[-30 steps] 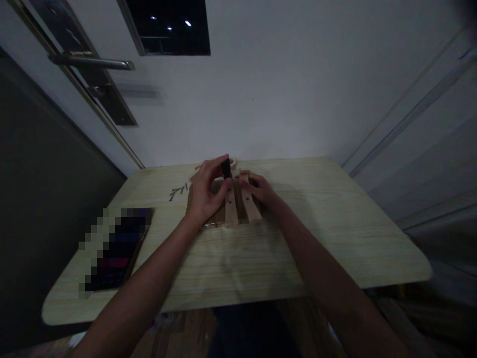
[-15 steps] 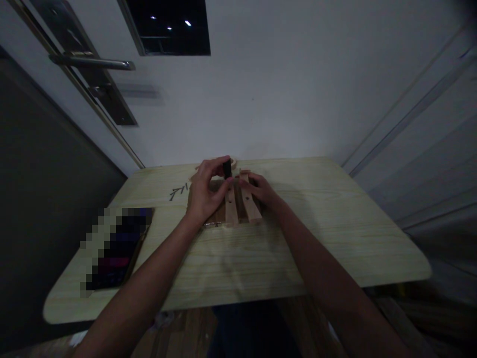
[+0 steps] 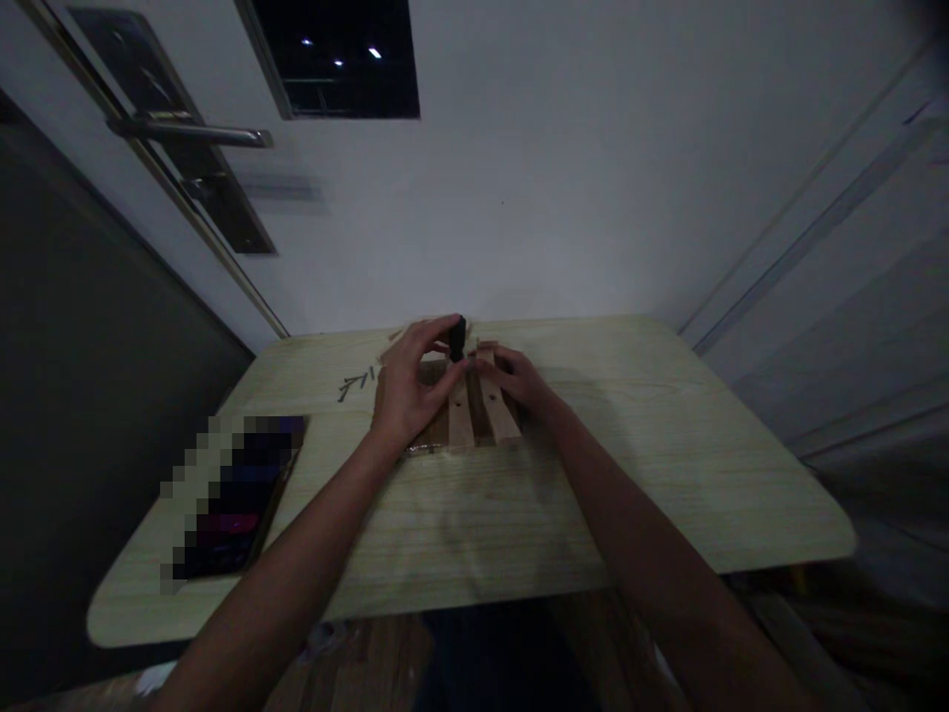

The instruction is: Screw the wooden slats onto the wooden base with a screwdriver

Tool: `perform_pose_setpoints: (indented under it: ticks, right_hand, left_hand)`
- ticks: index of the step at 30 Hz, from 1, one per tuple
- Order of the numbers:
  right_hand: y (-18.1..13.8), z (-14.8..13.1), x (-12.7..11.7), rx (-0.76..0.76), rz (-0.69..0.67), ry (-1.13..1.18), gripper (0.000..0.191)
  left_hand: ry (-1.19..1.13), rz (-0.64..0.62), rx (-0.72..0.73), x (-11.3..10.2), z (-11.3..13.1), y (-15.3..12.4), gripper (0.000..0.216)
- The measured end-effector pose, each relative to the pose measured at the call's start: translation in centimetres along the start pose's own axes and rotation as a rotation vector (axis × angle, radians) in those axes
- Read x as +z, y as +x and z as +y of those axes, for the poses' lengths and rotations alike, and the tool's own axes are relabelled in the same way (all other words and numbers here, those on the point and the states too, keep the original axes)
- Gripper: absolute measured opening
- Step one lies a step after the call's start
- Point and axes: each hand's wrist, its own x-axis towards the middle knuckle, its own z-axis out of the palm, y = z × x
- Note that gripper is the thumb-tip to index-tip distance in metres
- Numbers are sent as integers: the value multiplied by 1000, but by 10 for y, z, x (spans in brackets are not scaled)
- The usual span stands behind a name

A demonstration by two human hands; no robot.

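Pinching the small black handle (image 3: pixel 458 337) between thumb and fingertips, our left hand (image 3: pixel 406 388) stands it upright on the far end of the left slat (image 3: pixel 461 423), which runs from the grip back toward us. Just right of that grip, our right hand (image 3: pixel 517 379) lies over the far end of the right slat (image 3: pixel 502 420). In this dim light we cannot tell whether its fingers clasp the wood or only press on it. Both slats rest on a darker board (image 3: pixel 432 432) on the table (image 3: pixel 667 465). A few screws (image 3: pixel 356 382) lie loose to the left of the grip. We judge the handle wants to be kept plumb, with pressure straight down through it and only short fingertip turns. The right hand should bear down firmly enough that neither slat twists or slides.
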Motion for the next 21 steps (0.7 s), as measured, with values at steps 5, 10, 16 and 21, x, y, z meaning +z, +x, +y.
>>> perform_pose_setpoints:
  ticks: [5, 10, 16, 21]
  right_hand:
    - [-1, -1, -1, -27, 1, -21, 48]
    - [-1, 0, -1, -14, -7, -8, 46]
    - [-1, 2, -1, -8, -13, -12, 44]
    - [0, 4, -1, -28, -13, -17, 45]
  left_hand:
    - [17, 14, -7, 1, -2, 0, 56]
    - [-11, 16, -18, 1, 0, -1, 56]
    - [2, 14, -34, 1, 1, -3, 62]
    - [7, -23, -50, -1, 1, -4, 60]
